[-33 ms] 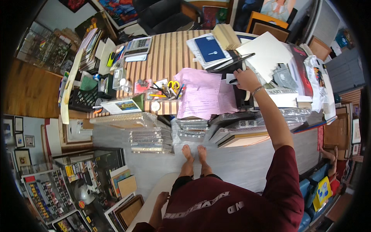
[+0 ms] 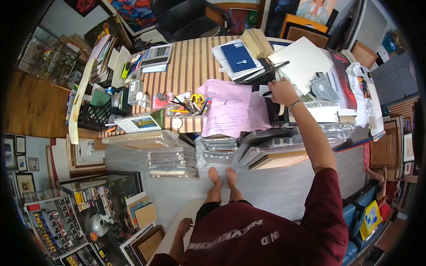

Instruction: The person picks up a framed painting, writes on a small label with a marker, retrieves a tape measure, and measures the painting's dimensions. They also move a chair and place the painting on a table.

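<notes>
My right hand point(image 2: 284, 93) is stretched over the right half of a striped wooden desk point(image 2: 186, 57). Its fingers are closed around something; a slim black piece point(image 2: 266, 93) shows at the thumb side, over a small white paper. Below the hand stands a black object point(image 2: 276, 111) with a pale rounded part, mostly covered by my wrist. Pink written sheets point(image 2: 228, 106) spread just left of the hand. Behind it lie a black flat item point(image 2: 262, 73) and a dark blue booklet point(image 2: 238, 56). My left hand point(image 2: 184, 226) hangs low beside a white surface, loosely open with nothing seen in it.
Yellow scissors point(image 2: 198, 98), pens, a calculator point(image 2: 156, 55), a desk calendar point(image 2: 140, 123) and a black basket point(image 2: 94, 115) occupy the desk's left. White boards point(image 2: 301, 62) lie at right. Wrapped frames point(image 2: 172, 159) lean under the front edge. Another person's leg point(image 2: 381, 179) shows at far right.
</notes>
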`<state>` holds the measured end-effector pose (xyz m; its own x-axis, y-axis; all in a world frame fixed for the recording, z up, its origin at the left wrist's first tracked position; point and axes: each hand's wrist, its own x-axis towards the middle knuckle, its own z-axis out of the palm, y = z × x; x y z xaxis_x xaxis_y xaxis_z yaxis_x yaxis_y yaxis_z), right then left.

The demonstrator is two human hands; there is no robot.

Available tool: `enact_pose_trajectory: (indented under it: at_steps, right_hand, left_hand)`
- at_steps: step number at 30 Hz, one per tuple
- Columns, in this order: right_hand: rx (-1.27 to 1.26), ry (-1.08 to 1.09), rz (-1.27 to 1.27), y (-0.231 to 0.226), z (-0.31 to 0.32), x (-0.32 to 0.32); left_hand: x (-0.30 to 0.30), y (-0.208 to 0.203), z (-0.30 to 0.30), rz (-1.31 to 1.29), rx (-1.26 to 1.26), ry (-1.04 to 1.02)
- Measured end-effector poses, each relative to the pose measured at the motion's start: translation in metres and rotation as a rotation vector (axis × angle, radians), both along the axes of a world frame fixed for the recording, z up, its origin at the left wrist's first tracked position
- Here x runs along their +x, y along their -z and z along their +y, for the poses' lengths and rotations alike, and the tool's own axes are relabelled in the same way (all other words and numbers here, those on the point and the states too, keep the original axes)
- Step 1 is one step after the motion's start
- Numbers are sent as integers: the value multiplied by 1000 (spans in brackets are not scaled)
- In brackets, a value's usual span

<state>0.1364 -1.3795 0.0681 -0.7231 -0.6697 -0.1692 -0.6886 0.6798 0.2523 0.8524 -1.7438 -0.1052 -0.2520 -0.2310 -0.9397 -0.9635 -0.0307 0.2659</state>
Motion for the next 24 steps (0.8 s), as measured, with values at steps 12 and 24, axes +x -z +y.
enact_pose_trajectory:
  at_steps: [12,24]
  right_hand:
    - [-1730,1021,-870,9,104,342]
    - [-1846,1253,-909,42,374,534]
  left_hand:
    - [-292,-34,86,606,283,324]
    - [-345,-126,570,573,975,1234]
